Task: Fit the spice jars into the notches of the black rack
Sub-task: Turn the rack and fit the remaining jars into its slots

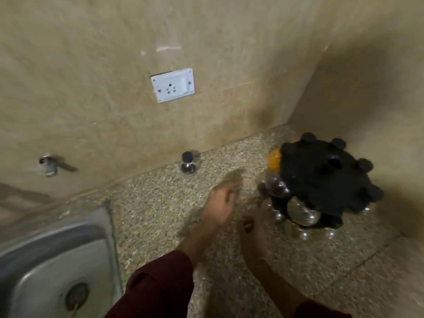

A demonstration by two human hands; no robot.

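Note:
The black round rack (321, 180) stands in the right corner of the speckled counter (156, 203), with several black-capped jars in its notches. One jar holds orange powder (274, 159), another something brown (276, 188), and clear jars (302, 214) hang on the lower tier. A single loose jar with a black cap (188, 162) stands by the back wall, left of the rack. My left hand (220, 203) is blurred, stretched out flat over the counter between the loose jar and the rack, holding nothing. My right hand (250, 228) hovers just left of the rack's lower jars, fingers curled and blurred.
A steel sink (101, 226) fills the lower left. On the beige tiled wall are a white socket (172, 85) and a metal tap fitting (49, 165). The side wall closes the corner right behind the rack.

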